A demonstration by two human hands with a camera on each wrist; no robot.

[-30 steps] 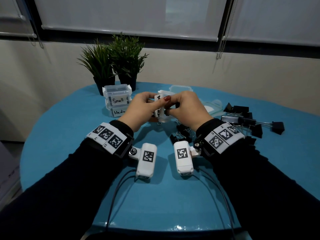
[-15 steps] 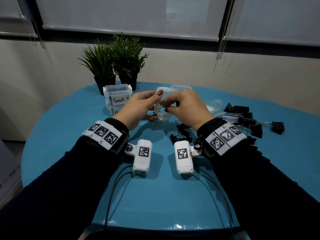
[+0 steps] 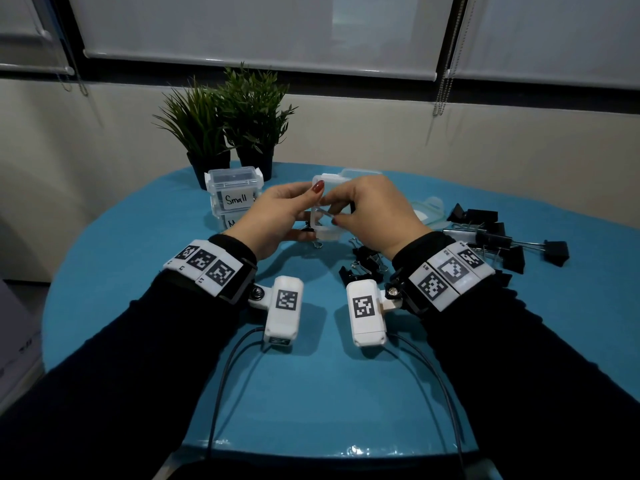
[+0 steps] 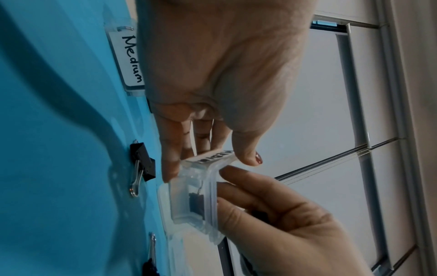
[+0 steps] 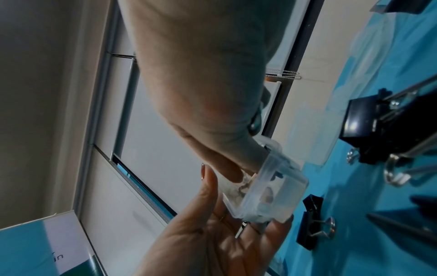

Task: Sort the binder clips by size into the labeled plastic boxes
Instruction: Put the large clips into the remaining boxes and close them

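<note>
While both of my hands meet near the centre of the head view, they hold one small clear plastic box (image 3: 325,225) lifted off the blue table (image 3: 311,393). My left hand (image 3: 277,220) grips it with the thumb on one side and fingers on the other; the left wrist view shows a label (image 4: 212,158) under that thumb, its print too blurred to read. My right hand (image 3: 374,216) curls its fingers round the box's opposite edge. One small black binder clip (image 4: 196,205) sits inside the box.

At upper left of the head view, two more boxes stand stacked: the top one (image 3: 235,188) reads "Small", the lower one (image 3: 227,221) reads "Medium" in the left wrist view. Behind them are two potted plants (image 3: 225,126). A clear lid (image 3: 427,211) lies to the right of my hands.

To the right of centre, a heap of large black clips (image 3: 498,242) rests on the table; I cannot count them exactly. Several smaller clips (image 3: 363,261) lie just below my right hand. The left wrist view shows one loose clip (image 4: 141,164) on the table beside my fingers.
</note>
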